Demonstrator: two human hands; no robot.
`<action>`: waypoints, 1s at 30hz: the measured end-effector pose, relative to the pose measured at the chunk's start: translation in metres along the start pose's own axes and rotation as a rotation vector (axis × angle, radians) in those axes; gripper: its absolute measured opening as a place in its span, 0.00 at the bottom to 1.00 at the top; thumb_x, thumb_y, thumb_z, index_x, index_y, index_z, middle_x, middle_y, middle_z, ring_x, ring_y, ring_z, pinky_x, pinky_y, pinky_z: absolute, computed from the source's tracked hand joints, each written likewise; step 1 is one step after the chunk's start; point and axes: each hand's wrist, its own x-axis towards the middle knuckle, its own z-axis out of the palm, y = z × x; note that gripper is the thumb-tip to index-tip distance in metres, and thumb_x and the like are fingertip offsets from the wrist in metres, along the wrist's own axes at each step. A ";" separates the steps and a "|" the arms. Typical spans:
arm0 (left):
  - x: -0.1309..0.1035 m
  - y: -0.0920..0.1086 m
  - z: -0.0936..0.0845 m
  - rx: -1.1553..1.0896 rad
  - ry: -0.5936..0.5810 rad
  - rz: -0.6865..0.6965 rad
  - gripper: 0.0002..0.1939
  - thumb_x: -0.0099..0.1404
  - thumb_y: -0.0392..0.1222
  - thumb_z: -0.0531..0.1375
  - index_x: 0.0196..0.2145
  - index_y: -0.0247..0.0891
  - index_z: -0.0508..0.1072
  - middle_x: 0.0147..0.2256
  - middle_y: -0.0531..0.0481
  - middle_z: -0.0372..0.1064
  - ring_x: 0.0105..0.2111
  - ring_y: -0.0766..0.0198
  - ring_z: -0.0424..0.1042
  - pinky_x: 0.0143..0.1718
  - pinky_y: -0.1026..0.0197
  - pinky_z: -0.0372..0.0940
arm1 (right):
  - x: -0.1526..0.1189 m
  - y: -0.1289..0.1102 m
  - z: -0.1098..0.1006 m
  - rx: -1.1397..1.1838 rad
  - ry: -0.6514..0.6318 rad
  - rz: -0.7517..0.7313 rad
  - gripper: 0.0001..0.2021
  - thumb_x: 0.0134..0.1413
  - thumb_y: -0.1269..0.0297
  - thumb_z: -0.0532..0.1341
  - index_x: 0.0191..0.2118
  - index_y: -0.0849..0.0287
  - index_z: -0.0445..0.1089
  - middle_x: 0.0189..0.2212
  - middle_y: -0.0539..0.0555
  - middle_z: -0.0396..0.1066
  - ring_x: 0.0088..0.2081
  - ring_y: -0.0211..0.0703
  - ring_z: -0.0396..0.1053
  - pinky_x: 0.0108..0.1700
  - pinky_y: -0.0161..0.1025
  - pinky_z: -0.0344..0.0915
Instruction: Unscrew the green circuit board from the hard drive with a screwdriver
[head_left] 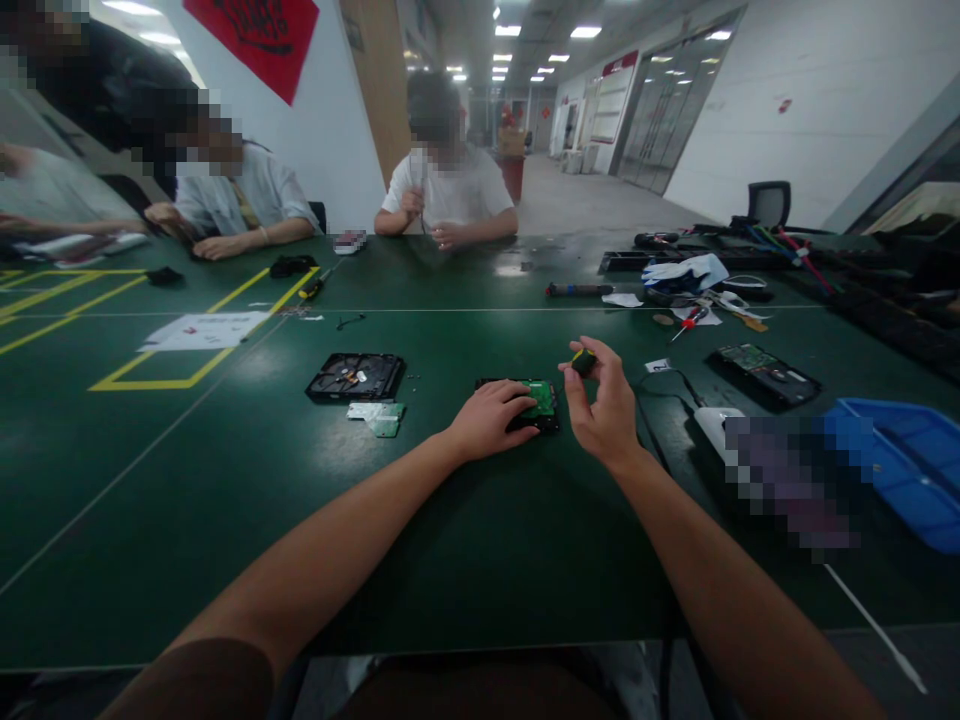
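A hard drive (546, 400), its green circuit board facing up, lies flat on the green table in front of me. My left hand (491, 418) grips it from the left, fingers across the top and thumb along the near edge, covering its left part. Just right of the drive, my right hand (606, 405) is closed around the yellow-and-black handle of a screwdriver (583, 361). The shaft points left towards the board; I cannot make out whether its tip touches. Further left lies a second hard drive (356, 377), with a loose circuit board (379, 416) in front of it.
Another hard drive (766, 374) and a blue tray (900, 470) are on the right. Behind them lie a red-handled screwdriver (691, 320), a glove (686, 270) and a dark cylindrical tool (581, 290). Paper (210, 330) lies left. Several people sit or stand across the table (420, 560).
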 end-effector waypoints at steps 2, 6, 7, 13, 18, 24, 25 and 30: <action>0.000 0.000 0.000 -0.002 0.005 -0.006 0.22 0.71 0.56 0.62 0.55 0.41 0.75 0.57 0.40 0.71 0.59 0.46 0.70 0.60 0.40 0.67 | 0.001 -0.001 -0.001 0.010 -0.026 0.001 0.26 0.71 0.62 0.56 0.70 0.48 0.54 0.62 0.61 0.69 0.50 0.51 0.77 0.55 0.58 0.75; -0.001 -0.002 0.001 -0.011 0.004 -0.001 0.22 0.70 0.56 0.63 0.55 0.41 0.74 0.57 0.39 0.71 0.59 0.46 0.70 0.60 0.40 0.67 | 0.003 -0.001 -0.002 -0.068 -0.002 -0.040 0.27 0.69 0.63 0.58 0.70 0.47 0.56 0.57 0.59 0.71 0.50 0.52 0.75 0.54 0.57 0.75; -0.001 -0.002 0.002 -0.012 0.003 0.001 0.22 0.70 0.56 0.63 0.55 0.40 0.74 0.57 0.39 0.71 0.59 0.46 0.70 0.60 0.40 0.67 | 0.003 -0.001 -0.003 -0.102 0.013 -0.054 0.26 0.68 0.62 0.60 0.69 0.47 0.58 0.54 0.58 0.72 0.49 0.52 0.75 0.52 0.57 0.75; -0.001 -0.001 0.002 -0.013 0.008 0.004 0.22 0.70 0.55 0.63 0.56 0.41 0.74 0.57 0.40 0.71 0.59 0.46 0.69 0.59 0.40 0.67 | 0.007 -0.005 -0.007 -0.108 0.007 -0.024 0.23 0.65 0.58 0.65 0.63 0.47 0.66 0.50 0.57 0.72 0.41 0.48 0.73 0.42 0.51 0.77; -0.001 -0.002 0.003 0.004 0.008 0.007 0.23 0.71 0.57 0.62 0.56 0.40 0.74 0.57 0.40 0.71 0.59 0.46 0.70 0.60 0.41 0.67 | 0.013 -0.013 -0.006 0.288 -0.067 0.177 0.16 0.70 0.52 0.58 0.58 0.48 0.67 0.49 0.55 0.75 0.46 0.46 0.77 0.33 0.40 0.76; 0.000 -0.001 0.001 0.015 -0.001 0.005 0.22 0.71 0.57 0.61 0.55 0.40 0.75 0.58 0.40 0.71 0.59 0.46 0.70 0.59 0.42 0.67 | 0.021 -0.012 -0.007 0.597 -0.087 0.372 0.14 0.68 0.50 0.60 0.51 0.50 0.65 0.42 0.53 0.77 0.42 0.44 0.79 0.29 0.36 0.73; 0.000 -0.001 0.001 0.014 -0.001 0.005 0.22 0.71 0.57 0.62 0.55 0.40 0.75 0.58 0.40 0.71 0.59 0.46 0.70 0.59 0.42 0.67 | 0.022 -0.011 -0.008 0.633 -0.093 0.402 0.13 0.68 0.50 0.59 0.50 0.50 0.64 0.42 0.53 0.78 0.43 0.45 0.79 0.29 0.37 0.73; 0.000 -0.001 0.001 0.000 0.007 0.006 0.22 0.71 0.56 0.62 0.55 0.40 0.75 0.58 0.40 0.71 0.59 0.46 0.70 0.59 0.41 0.67 | 0.025 -0.009 -0.016 0.780 -0.143 0.544 0.08 0.65 0.55 0.60 0.43 0.52 0.65 0.44 0.55 0.77 0.45 0.49 0.78 0.30 0.40 0.74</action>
